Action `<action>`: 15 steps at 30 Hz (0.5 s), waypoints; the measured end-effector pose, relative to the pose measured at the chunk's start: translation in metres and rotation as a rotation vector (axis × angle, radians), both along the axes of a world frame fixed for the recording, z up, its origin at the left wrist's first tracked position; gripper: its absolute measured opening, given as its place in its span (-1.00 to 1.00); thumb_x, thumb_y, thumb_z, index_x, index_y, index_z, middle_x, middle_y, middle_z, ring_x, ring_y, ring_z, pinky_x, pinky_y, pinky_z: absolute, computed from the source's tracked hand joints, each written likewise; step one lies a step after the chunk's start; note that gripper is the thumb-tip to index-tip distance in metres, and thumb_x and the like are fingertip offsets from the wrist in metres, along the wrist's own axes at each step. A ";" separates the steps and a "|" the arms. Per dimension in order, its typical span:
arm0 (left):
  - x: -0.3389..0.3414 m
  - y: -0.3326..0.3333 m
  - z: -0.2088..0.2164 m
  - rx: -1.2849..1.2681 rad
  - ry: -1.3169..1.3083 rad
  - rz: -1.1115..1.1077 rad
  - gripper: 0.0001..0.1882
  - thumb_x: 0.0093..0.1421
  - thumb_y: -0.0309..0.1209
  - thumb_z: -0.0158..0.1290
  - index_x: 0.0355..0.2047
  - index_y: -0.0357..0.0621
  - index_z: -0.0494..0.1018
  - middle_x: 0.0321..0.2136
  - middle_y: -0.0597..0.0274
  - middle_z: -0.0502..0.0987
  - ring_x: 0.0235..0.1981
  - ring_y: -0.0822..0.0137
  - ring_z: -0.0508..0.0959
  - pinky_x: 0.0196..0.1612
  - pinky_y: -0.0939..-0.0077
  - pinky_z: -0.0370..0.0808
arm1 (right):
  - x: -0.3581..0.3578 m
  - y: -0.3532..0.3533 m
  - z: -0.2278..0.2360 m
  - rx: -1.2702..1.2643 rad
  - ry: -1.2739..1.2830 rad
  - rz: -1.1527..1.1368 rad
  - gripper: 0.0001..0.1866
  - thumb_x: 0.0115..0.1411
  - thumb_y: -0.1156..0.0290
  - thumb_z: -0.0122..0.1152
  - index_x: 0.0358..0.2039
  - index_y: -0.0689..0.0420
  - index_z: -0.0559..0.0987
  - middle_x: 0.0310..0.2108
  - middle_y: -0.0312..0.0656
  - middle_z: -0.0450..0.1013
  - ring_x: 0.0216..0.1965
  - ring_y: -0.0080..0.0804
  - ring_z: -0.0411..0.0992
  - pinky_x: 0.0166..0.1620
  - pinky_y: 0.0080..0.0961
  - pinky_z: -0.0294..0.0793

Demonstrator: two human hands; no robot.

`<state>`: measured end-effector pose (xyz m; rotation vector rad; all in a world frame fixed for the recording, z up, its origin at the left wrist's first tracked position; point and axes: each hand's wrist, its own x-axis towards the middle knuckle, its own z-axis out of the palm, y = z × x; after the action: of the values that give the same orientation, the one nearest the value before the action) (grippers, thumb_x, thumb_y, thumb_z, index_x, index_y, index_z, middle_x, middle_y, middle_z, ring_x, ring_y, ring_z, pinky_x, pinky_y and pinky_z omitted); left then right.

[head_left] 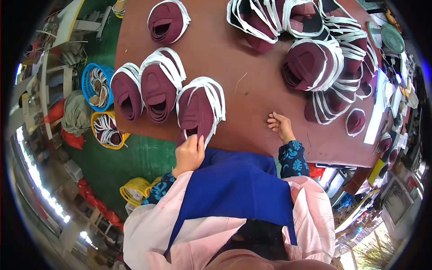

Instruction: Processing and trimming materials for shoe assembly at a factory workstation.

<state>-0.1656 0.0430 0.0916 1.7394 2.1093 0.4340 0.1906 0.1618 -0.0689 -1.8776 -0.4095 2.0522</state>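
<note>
A reddish-brown bench (252, 121) fills the middle, standing over a green floor (112, 164); cluttered shelving and machinery line the room on both sides. A blue apron (238, 184) lies against the near edge.

Beyond the bench's left edge, a blue basket (84, 88) holds pale, white-edged pieces. Nearer, a yellow basket (96, 133) holds maroon and white ones, and a second yellow basket (126, 194) sits lower, its contents unclear.

The front stack (198, 105) of maroon, white-edged shoe uppers stands at the near edge, left of centre. The left hand (189, 155) grasps its near end. The right hand (281, 127) is released, fingers loosely curled, over the near edge right of centre.

Just left of the front stack is a middle stack (157, 83), between it and an outer stack (127, 92) at the left edge. A far stack (167, 22) sits toward the far left corner. A large heap (333, 63) crowds the far right, a single upper (355, 122) and a white strip (374, 117) beside it along the right edge. A loose thread (241, 82) lies mid-bench.
</note>
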 end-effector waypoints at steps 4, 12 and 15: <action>0.018 -0.033 -0.058 0.027 0.030 -0.056 -0.80 0.26 -0.33 0.11 -0.42 -0.19 0.42 -0.46 0.02 0.48 -0.44 -0.08 0.52 -0.40 0.09 0.43 | 0.002 -0.003 0.007 0.031 0.048 0.027 -0.65 0.32 0.16 0.18 -0.18 0.24 0.60 -0.41 -0.17 0.60 -0.53 -0.49 0.55 -0.50 -0.68 0.41; 0.005 -0.004 -0.105 0.157 0.303 0.207 -0.74 0.26 -0.17 0.14 -0.28 -0.08 0.41 -0.46 0.06 0.53 -0.40 -0.02 0.55 -0.36 0.08 0.43 | -0.004 0.001 0.007 0.110 0.084 0.072 -0.71 0.32 0.23 0.16 -0.20 0.24 0.59 -0.41 -0.16 0.59 -0.52 -0.47 0.55 -0.45 -0.62 0.51; 0.010 0.021 -0.050 -0.283 0.315 0.129 -0.60 0.19 0.00 0.18 -0.45 -0.08 0.44 -0.54 0.09 0.56 -0.48 -0.04 0.60 -0.46 0.09 0.46 | -0.022 0.003 -0.007 0.481 0.009 0.120 -0.79 0.32 0.38 0.15 -0.18 0.26 0.60 -0.37 -0.13 0.59 -0.37 -0.48 0.56 -0.27 -0.59 0.56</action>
<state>-0.1556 0.0642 0.0416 1.5950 2.3694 -0.1142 0.1682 0.1649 -0.0761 -1.5805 -0.9386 1.8197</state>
